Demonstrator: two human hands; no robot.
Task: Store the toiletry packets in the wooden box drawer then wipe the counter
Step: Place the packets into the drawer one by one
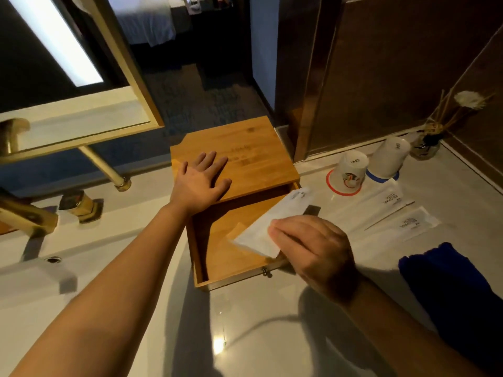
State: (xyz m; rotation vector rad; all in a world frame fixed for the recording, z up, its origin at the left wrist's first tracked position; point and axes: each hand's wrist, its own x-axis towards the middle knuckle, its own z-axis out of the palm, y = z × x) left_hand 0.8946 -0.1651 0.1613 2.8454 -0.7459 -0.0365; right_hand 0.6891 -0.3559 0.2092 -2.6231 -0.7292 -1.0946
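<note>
**One packet over the open drawer, two more waiting on the counter**

Your left hand (pixel 202 180) lay flat, fingers straight, on the lid of the wooden box (pixel 239 156), grasping nothing. Your right hand (pixel 313 248) pinched a white toiletry packet (pixel 269 227) by its near end and held it tilted over the pulled-out drawer (pixel 217 240), whose wooden floor looked bare where it showed.

To the right of the box, two upturned paper cups (pixel 349 172) stood side by side on the pale counter (pixel 272 322), one red-rimmed, one blue-rimmed. Just in front of them lay two more white packets (pixel 381 202), beside each other and apart from the drawer. A reed diffuser (pixel 428 144) sat in the back corner. A dark blue cloth (pixel 449 278) lay at the right edge, partly cut off by the frame.

Your right hand hid the drawer's front right corner and the packet's near end. The packets' printing was too small to read. On the left, a brass faucet (pixel 30 216) was cut off by the frame edge.
</note>
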